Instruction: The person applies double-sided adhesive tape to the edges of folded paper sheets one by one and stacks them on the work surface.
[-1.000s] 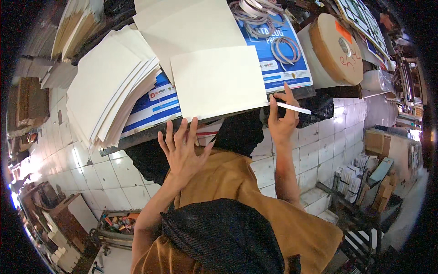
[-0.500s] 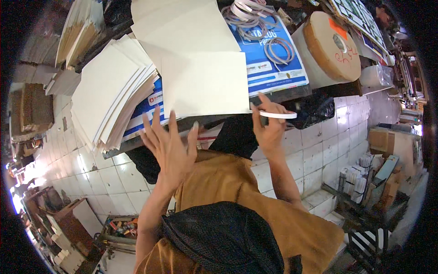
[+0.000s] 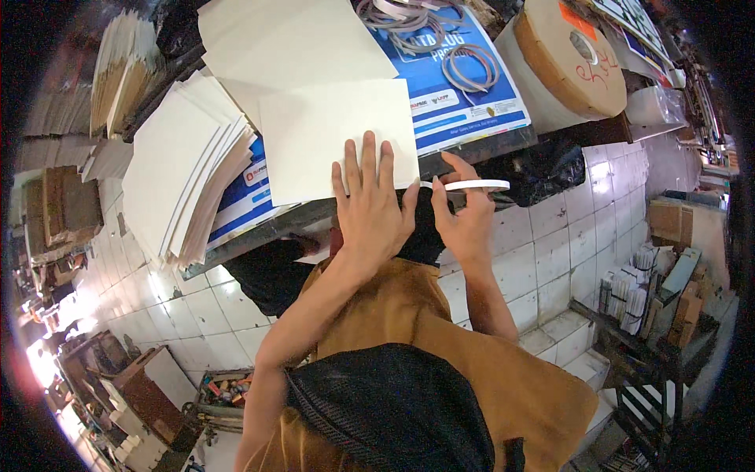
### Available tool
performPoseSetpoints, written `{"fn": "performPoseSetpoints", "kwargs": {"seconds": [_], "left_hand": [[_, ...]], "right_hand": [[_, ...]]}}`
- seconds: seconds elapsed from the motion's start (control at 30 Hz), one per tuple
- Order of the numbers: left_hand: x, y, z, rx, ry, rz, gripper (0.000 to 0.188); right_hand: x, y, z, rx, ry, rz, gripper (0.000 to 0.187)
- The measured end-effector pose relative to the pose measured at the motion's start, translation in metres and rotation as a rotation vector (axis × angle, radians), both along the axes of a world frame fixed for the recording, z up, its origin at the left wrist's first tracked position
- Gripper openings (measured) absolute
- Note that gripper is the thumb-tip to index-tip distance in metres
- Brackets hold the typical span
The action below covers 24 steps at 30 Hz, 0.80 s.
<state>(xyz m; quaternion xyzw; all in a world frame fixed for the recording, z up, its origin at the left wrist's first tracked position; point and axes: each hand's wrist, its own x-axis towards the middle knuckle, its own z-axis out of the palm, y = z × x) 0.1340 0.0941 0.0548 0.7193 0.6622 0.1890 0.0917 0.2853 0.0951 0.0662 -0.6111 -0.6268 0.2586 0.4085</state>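
Two hands of mine are at the near edge of the desk (image 3: 248, 237). My left hand (image 3: 368, 212) lies on a small cream sheet (image 3: 307, 138), fingers spread over its lower right part, with the thumb out toward the lower right corner. My right hand (image 3: 465, 219) is just beyond that corner, holding a narrow white tape ring (image 3: 494, 186) seen nearly edge-on; its fingers are curled at the ring, though I cannot tell exactly which of them pinch it. A short white strip shows between the ring and the sheet's corner.

The small sheet lies at the front of the desk, overlapping a larger cream sheet (image 3: 291, 51) behind it. To its left is a fanned stack of pale sheets (image 3: 177, 145); a blue printed sheet (image 3: 472, 127) lies underneath, showing on both sides. Loose coils of thin tape (image 3: 446, 71) rest on the blue, and farther right stands a big cardboard-sided roll (image 3: 554, 67).
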Motion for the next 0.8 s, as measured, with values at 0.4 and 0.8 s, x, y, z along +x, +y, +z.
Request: {"fn": "performPoseSetpoints", "kwargs": {"seconds": [0.4,0.8], "left_hand": [[-0.036,-0.022,0.005,0.002,0.013,-0.285,0.063],[-0.189,0.009,0.062,0.124,0.236,0.342,0.051]], "right_hand": [[0.038,-0.031,0.002,0.412,0.115,-0.182,0.018],[0.031,-0.033,-0.014,0.414,0.157,-0.16,0.031]]}}
